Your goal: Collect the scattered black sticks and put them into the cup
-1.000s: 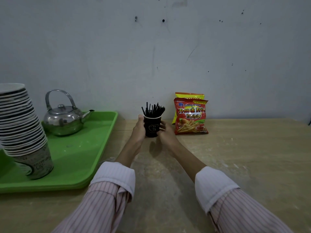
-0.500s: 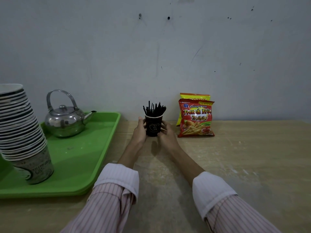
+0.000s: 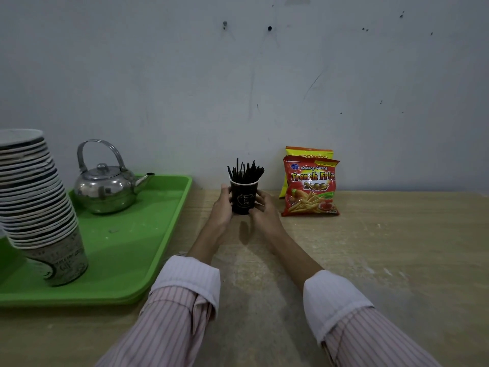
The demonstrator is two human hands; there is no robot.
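Observation:
A small black cup stands upright on the wooden table near the back wall. Several black sticks poke out of its top in a bunch. My left hand wraps the cup's left side and my right hand wraps its right side. Both sets of fingers touch the cup wall. No loose sticks show on the table.
A green tray on the left carries a steel kettle and a tall stack of paper cups. Two snack bags lean on the wall just right of the cup. The table extends to the right.
Both hands stay on the cup. The view has shifted slightly, so the cup and bags sit a little further right and lower in the frame.

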